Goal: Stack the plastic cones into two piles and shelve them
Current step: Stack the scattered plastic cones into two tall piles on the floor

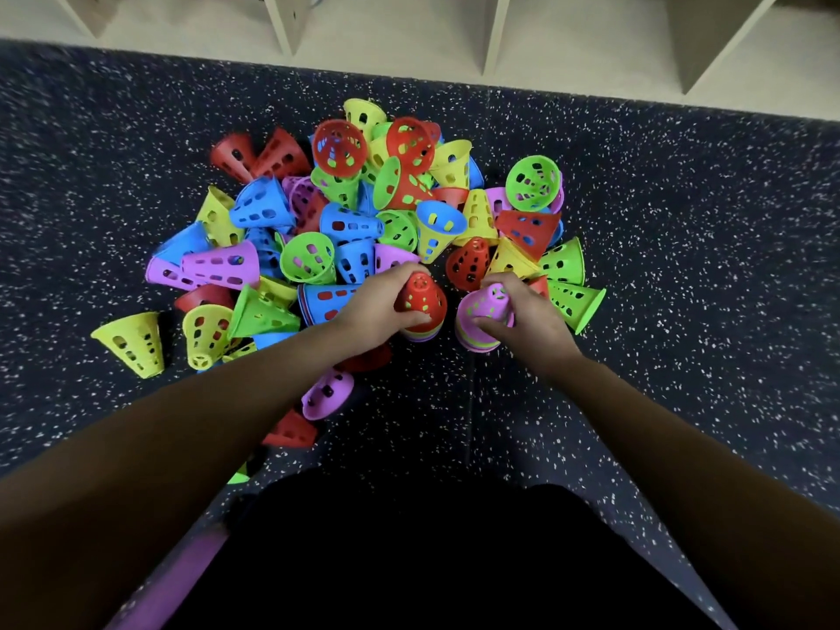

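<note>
Left grip [382,311] clenched around a red-topped stack of perforated plastic cones [420,298], right grip [529,318] clenched around a purple-topped stack of perforated plastic cones [486,306], both stacks held upright just beside each other, heap of loose multicoloured plastic cones [359,211] spread just beyond on the dark speckled floor [682,229], pale shelf unit [495,34] set along the floor's far edge.

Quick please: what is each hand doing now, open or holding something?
Left hand: grips the red cone topping a stack.
Right hand: grips the purple cone topping a stack.
</note>
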